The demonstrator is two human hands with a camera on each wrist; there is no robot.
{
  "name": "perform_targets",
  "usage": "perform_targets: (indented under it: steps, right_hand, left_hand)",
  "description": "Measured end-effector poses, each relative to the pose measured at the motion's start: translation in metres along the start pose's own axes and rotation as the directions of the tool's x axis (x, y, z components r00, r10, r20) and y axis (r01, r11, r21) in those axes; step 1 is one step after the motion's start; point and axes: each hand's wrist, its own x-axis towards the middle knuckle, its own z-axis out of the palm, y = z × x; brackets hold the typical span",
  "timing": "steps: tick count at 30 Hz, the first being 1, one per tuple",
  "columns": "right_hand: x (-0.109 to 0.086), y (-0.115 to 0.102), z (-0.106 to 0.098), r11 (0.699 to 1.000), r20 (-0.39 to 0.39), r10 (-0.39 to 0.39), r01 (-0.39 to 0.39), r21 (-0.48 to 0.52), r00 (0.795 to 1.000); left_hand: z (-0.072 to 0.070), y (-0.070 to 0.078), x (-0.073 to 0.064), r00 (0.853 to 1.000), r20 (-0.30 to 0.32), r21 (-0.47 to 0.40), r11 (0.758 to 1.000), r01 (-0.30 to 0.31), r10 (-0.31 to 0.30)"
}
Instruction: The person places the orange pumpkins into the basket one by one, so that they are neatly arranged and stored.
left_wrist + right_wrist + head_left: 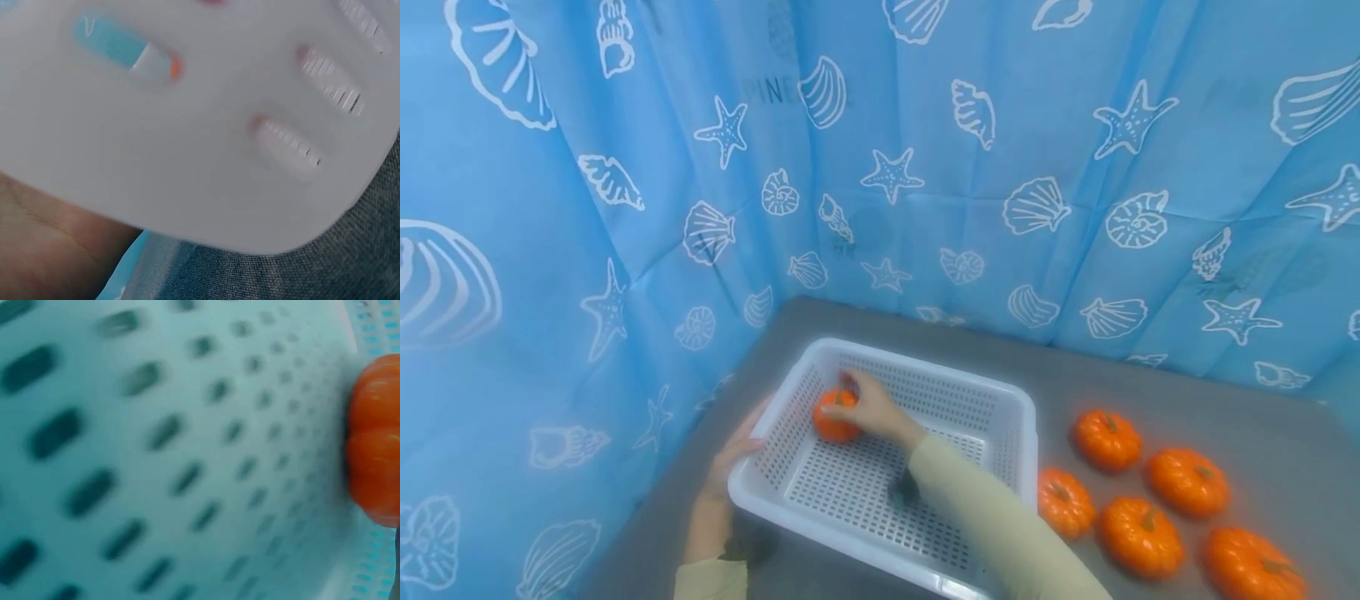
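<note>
A white perforated plastic basket [917, 358] stands on the grey table, its slotted wall filling much of both wrist views. Inside, near its left end, is a small orange pumpkin [833, 429] with a short stem. My right hand [876, 408] reaches in from the right and holds this pumpkin between thumb and fingers. In the right wrist view the pumpkin [378, 444] shows at the right edge, beside the slotted surface. My left hand [733, 454] rests against the outside of the basket's left end, fingers laid along it. Part of those fingers is hidden by the rim.
Several more orange pumpkins [1141, 537] lie on the grey table [1247, 417] right of the basket, the closest pumpkin [1063, 502] beside its right wall. Blue curtains [925, 233] with white shell and starfish prints stand behind and to the left.
</note>
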Motion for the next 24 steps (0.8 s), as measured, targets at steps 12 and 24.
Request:
perform_targets:
  steps: [12,24]
  right_hand:
    - [0.005,-0.020,-0.019,0.998,-0.065,-0.039,0.042,0.056,0.997]
    - [0.000,-0.034,-0.057,0.978,-0.202,-0.179,0.196,0.072,0.963]
  left_hand:
    - [0.000,-0.001,0.002,1.000,0.022,-0.019,1.000,-0.007,0.008]
    - [-0.003,-0.006,0.001,0.997,0.066,-0.009,0.999,-0.043,0.044]
